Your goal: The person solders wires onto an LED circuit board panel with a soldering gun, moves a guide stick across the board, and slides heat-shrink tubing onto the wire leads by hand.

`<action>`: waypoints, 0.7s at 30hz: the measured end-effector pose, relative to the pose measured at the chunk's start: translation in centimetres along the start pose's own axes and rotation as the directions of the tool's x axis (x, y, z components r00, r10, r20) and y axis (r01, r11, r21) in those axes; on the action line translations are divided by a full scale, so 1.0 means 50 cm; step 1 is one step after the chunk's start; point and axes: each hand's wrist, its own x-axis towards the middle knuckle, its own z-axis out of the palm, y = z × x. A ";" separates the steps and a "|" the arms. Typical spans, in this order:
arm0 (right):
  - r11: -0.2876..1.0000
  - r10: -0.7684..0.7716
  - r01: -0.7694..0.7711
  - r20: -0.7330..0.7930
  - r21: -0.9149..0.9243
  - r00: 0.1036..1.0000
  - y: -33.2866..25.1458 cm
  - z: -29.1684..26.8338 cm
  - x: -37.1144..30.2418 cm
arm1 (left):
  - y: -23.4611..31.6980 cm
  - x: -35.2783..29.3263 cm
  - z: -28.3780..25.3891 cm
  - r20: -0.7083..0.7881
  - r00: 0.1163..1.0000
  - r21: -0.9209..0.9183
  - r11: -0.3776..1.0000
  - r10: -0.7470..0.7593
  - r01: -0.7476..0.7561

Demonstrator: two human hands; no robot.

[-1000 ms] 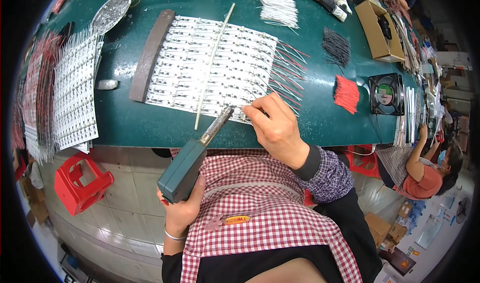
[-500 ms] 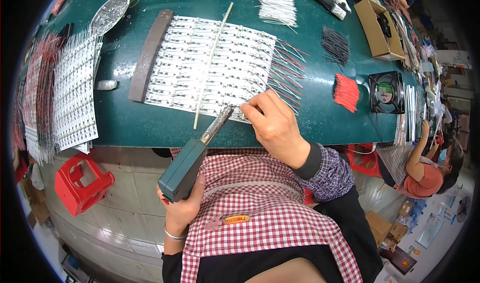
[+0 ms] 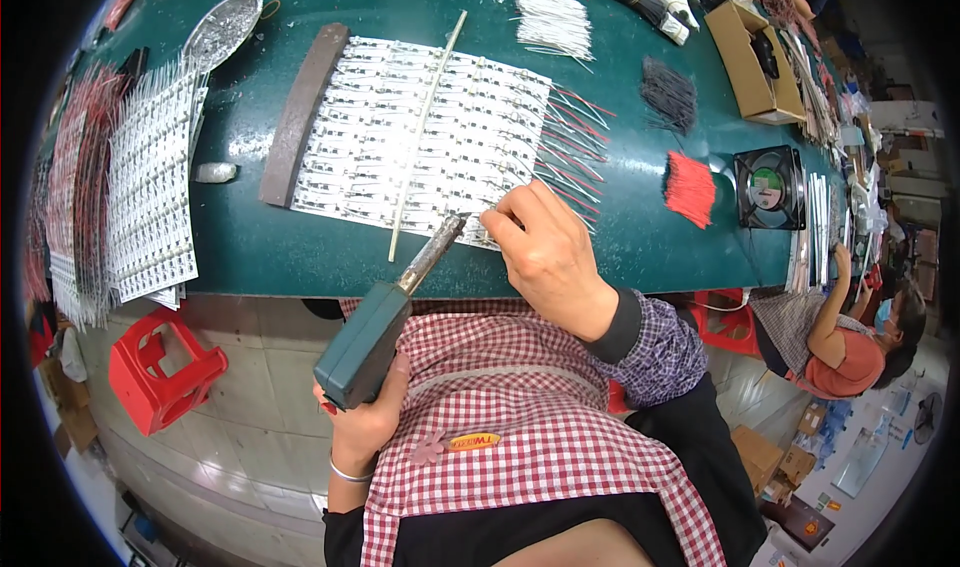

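Note:
My left hand (image 3: 368,422) is wrapped round the grip of a dark green soldering gun (image 3: 362,345). Its metal tip reaches the near edge of a white circuit board panel (image 3: 370,127) with rows of small dark parts and thin wires. Right beside the tip, my right hand (image 3: 552,262) is closed in a pinch over the panel's near right corner; what the fingertips hold is too small to make out. Red and white wires (image 3: 575,152) stick out from the panel's right edge. A thin pale stick (image 3: 428,127) lies across the panel, and a brown bar (image 3: 304,117) lies along its left edge.
Bundles of white (image 3: 553,22), black (image 3: 668,95) and red wires (image 3: 690,189) lie to the right, near a black fan (image 3: 770,189) and a cardboard box (image 3: 735,62). More wired panels (image 3: 155,187) and a metal dish (image 3: 222,32) are left. A co-worker (image 3: 845,337) sits at right.
Both hands stay almost in place, the soldering gun tip still beside the right fingertips. The view has shifted very slightly.

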 end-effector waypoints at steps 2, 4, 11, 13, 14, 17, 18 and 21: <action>1.000 0.011 -0.011 0.000 0.009 1.000 -0.001 0.000 -0.001 | 0.002 0.003 0.006 -0.029 1.000 0.054 0.998 -0.006 0.008; 1.000 0.021 -0.021 -0.007 0.019 1.000 -0.002 0.002 -0.004 | -0.004 0.002 0.012 -0.058 0.995 -0.066 0.995 -0.080 0.076; 1.000 0.015 -0.015 -0.008 0.004 1.000 -0.002 0.001 0.000 | -0.012 0.002 0.011 -0.032 0.998 -0.042 0.997 -0.059 0.058; 1.000 0.001 -0.001 0.000 0.000 1.000 -0.002 0.001 0.001 | -0.013 0.000 0.010 -0.043 0.996 -0.038 0.997 -0.072 0.070; 1.000 0.001 -0.001 -0.001 -0.002 1.000 -0.002 0.001 0.003 | -0.011 -0.001 0.010 -0.043 0.997 -0.038 0.997 -0.070 0.069; 1.000 -0.001 0.001 0.006 -0.014 1.000 -0.005 0.000 0.004 | -0.011 -0.011 0.005 -0.072 0.991 -0.074 0.991 -0.115 0.109; 1.000 0.004 -0.004 0.012 -0.022 1.000 -0.006 -0.001 0.004 | -0.020 -0.016 0.001 -0.037 0.995 -0.090 0.992 -0.090 0.086; 0.999 0.009 -0.008 0.022 -0.033 1.000 -0.007 -0.002 0.005 | -0.019 -0.015 -0.003 0.013 0.999 -0.099 0.994 -0.045 0.046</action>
